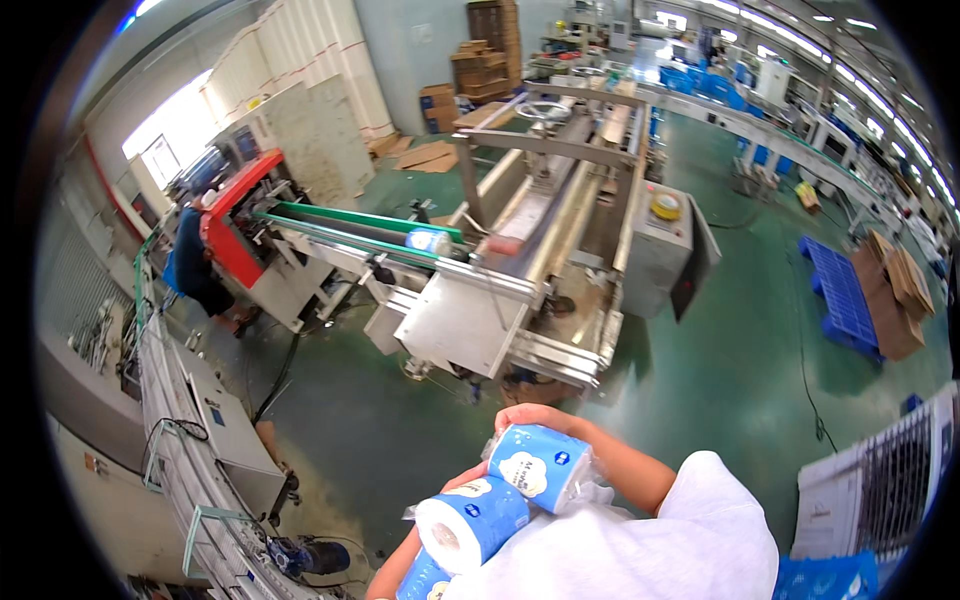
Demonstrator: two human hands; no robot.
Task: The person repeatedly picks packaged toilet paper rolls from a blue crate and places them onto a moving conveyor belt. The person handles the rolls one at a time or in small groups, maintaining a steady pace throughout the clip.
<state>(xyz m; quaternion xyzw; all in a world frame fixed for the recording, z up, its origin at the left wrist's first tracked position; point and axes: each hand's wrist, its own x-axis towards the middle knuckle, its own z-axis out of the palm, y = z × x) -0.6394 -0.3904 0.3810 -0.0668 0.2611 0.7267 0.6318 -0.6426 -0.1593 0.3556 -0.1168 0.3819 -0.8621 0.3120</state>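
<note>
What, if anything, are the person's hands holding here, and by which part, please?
The right hand grips a blue-and-white wrapped paper roll over its top end. The left hand, mostly hidden, supports a second wrapped roll from behind; its exact grip cannot be told.

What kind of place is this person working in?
Most likely a factory floor where tissue rolls are packed. A long metal conveyor machine with a green rail stands on the green painted floor, flattened brown cardboard boxes lie stacked nearby, and the right hand holds a blue-and-white wrapped tissue roll.
</note>
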